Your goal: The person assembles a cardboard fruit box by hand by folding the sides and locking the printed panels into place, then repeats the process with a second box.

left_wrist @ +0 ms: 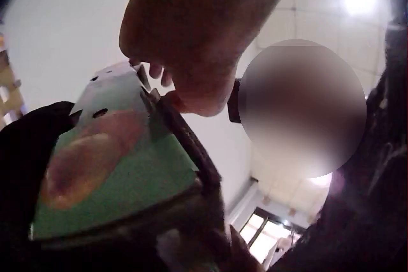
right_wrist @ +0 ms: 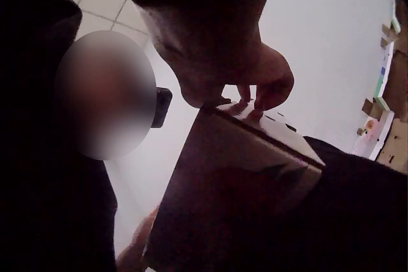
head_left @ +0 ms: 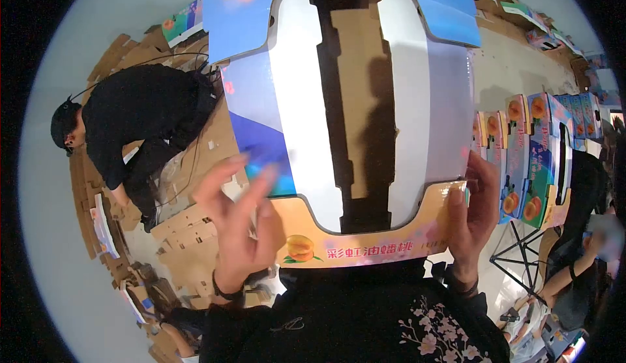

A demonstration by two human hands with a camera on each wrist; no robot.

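A printed cardboard fruit box [head_left: 372,249] is in front of my chest in the head view, with peach pictures and a yellow near panel. Through its top cutout I see two white inner flaps and a dark gap with brown cardboard between them. My right hand [head_left: 475,210] grips the near right corner, thumb on the yellow panel and fingers along the side. My left hand [head_left: 242,229] is at the near left corner, its fingers spread, bent and blurred. In the left wrist view, a green box side with a peach picture [left_wrist: 86,167] lies below that hand.
To the left, a person in black [head_left: 150,109] bends low among flattened cardboard [head_left: 186,232]. Finished-looking printed boxes [head_left: 538,161] stand in rows at the right, by a black metal stand [head_left: 518,255]. Another person's arm [head_left: 574,275] reaches in at the lower right.
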